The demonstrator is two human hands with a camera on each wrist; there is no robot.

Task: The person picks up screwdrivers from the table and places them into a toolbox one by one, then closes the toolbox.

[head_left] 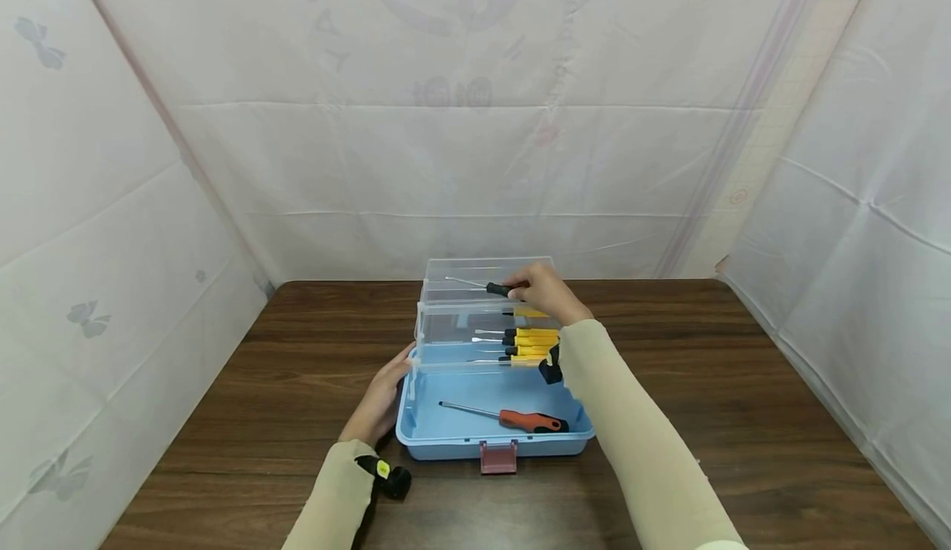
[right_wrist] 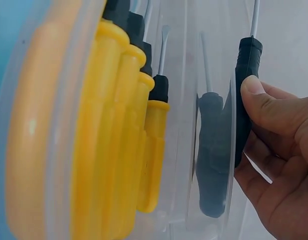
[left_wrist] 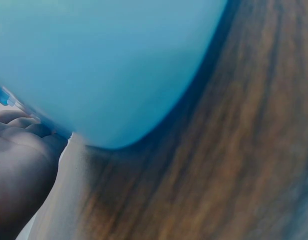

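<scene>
A light blue toolbox [head_left: 494, 449] stands open, with clear tiered trays [head_left: 453, 323] raised at its back. My right hand [head_left: 546, 290] pinches a screwdriver [head_left: 499, 289] by its black handle at the uppermost tray, its shaft pointing left. The right wrist view shows thumb and fingers on that handle, and a dark screwdriver shape [right_wrist: 212, 155] behind clear plastic. Several yellow-handled screwdrivers [head_left: 535, 333] lie in the trays below. In the box bottom lies a red-and-black screwdriver [head_left: 523, 419]. My left hand [head_left: 382, 397] rests against the box's left side, its fingertips partly hidden.
A brown wooden table [head_left: 327, 360] bears the box. A mauve latch [head_left: 498, 457] hangs at the box's front. White cloth walls [head_left: 475, 178] rise behind the table and on both sides.
</scene>
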